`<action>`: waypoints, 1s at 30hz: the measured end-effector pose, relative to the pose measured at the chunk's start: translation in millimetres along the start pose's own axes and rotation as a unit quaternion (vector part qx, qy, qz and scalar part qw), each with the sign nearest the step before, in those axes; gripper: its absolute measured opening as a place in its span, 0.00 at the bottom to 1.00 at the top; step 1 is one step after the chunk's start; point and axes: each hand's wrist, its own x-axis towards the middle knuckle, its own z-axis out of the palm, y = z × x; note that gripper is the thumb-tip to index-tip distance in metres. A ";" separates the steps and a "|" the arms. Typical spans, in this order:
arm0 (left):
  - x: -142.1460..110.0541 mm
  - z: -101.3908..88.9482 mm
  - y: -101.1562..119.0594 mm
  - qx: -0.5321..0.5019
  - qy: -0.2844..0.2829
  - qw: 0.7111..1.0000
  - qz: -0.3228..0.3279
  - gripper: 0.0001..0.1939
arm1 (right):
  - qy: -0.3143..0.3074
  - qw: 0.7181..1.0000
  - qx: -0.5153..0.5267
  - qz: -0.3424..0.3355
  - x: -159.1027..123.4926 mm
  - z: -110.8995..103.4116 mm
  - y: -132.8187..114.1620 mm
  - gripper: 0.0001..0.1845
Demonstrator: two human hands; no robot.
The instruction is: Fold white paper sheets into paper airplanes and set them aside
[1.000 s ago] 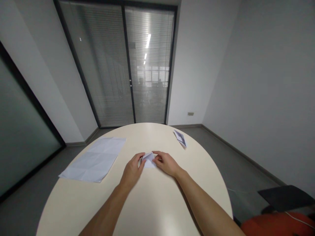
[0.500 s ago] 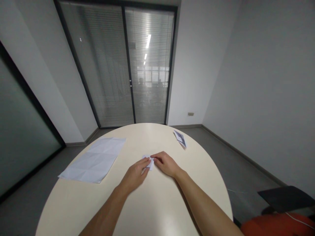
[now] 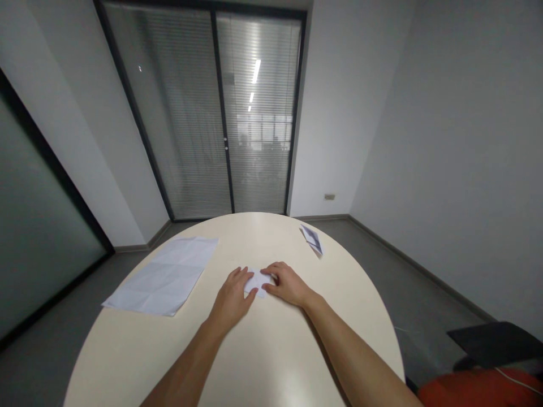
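Note:
A small folded white paper (image 3: 257, 282) lies on the table between my two hands. At its left side is my left hand (image 3: 232, 294), thumb and forefinger parted and gripping the edge. My right hand (image 3: 287, 282) has hold of the right side, its thumb low and forefinger higher, with the other fingers curled behind. Part of the paper is hidden under the fingertips.
On the left of the round cream table (image 3: 254, 232) a large creased white sheet (image 3: 169, 277) reaches the rim. A folded paper piece (image 3: 313, 239) rests at the back right. An orange chair seat (image 3: 470, 387) stands at lower right, beside a black panel (image 3: 494, 342).
My left hand has drawn back to the paper's left edge, its thumb and forefinger spreading apart. The right thumb and forefinger have also opened wider, and more of the small paper shows.

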 end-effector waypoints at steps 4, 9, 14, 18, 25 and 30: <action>-0.7 0.5 -0.9 0.018 0.008 0.999 -0.033 0.21 | -0.003 0.998 0.055 0.019 0.0 2.1 1.1 0.24; 1.1 0.3 -2.0 -0.036 0.016 0.999 -0.016 0.21 | 0.009 0.992 0.122 0.045 1.3 7.0 2.5 0.23; 4.7 -0.1 1.4 -0.147 0.032 0.988 -0.028 0.24 | 0.026 0.983 0.165 0.077 3.7 10.3 4.4 0.26; 8.5 -6.4 11.0 -0.198 0.051 0.977 -0.067 0.24 | 0.038 0.983 0.165 0.076 4.5 8.7 3.7 0.20; 12.6 -19.6 19.2 -0.244 0.061 0.958 -0.139 0.21 | 0.018 0.972 0.220 0.078 3.6 11.5 -3.5 0.14; 13.1 -24.7 25.1 -0.240 0.047 0.959 -0.144 0.14 | 0.041 0.980 0.191 0.036 2.8 6.6 -14.8 0.09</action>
